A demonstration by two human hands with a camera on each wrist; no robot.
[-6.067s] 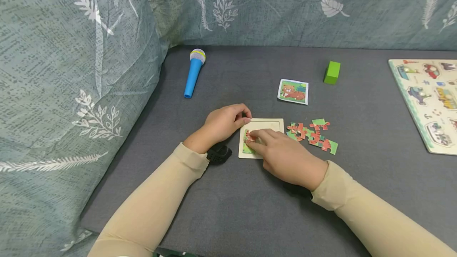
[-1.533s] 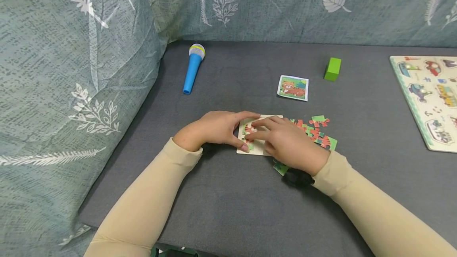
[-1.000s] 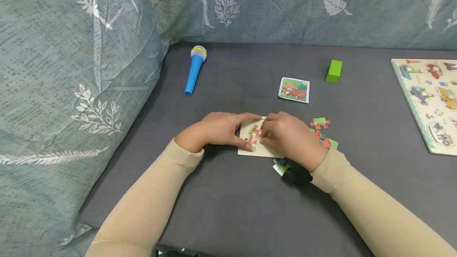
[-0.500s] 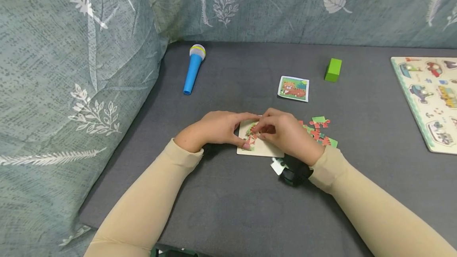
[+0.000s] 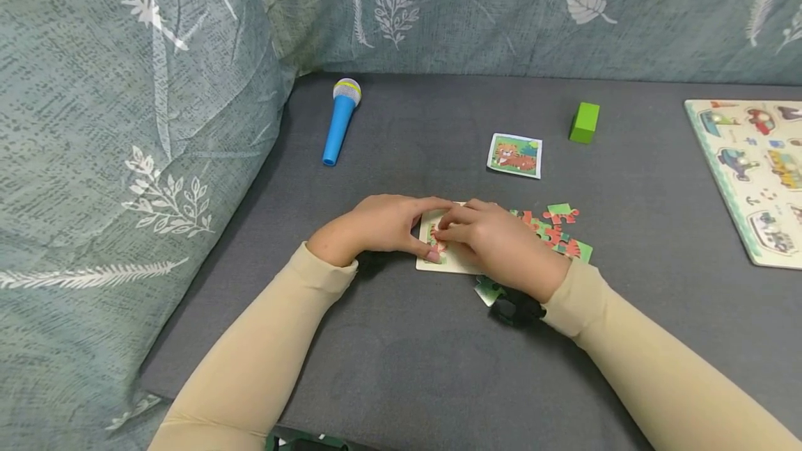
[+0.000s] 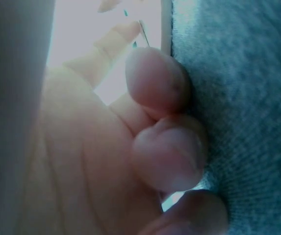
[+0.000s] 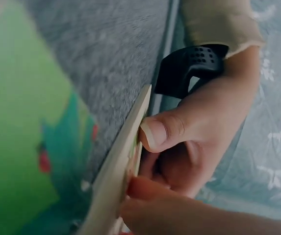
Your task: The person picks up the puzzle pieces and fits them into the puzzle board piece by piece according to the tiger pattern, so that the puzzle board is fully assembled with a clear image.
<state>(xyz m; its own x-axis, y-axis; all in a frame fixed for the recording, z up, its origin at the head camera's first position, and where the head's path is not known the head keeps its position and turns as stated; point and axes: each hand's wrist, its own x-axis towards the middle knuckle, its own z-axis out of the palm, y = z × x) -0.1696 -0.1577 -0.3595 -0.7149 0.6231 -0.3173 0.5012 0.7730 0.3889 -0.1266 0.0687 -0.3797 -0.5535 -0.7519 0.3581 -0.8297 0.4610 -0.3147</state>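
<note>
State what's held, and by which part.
The left hand holds the puzzle board by its left side; whether the right hand holds anything cannot be told.

My jigsaw tray [image 5: 452,265] lies on the table [image 5: 376,367], with my left hand [image 5: 390,223] at its left side and my right hand [image 5: 509,248] over its right part. Some fitted pieces [image 5: 432,234] sit in the tray's left end; loose pieces [image 5: 562,214] lie right of it, others before it, beside my right wrist. Behind the tray is the tiger card [image 5: 515,156], the block [image 5: 585,122] behind that, rightward. The toy microphone [image 5: 340,122] lies back left, the vehicle puzzle board [image 5: 745,202] far right.
</note>
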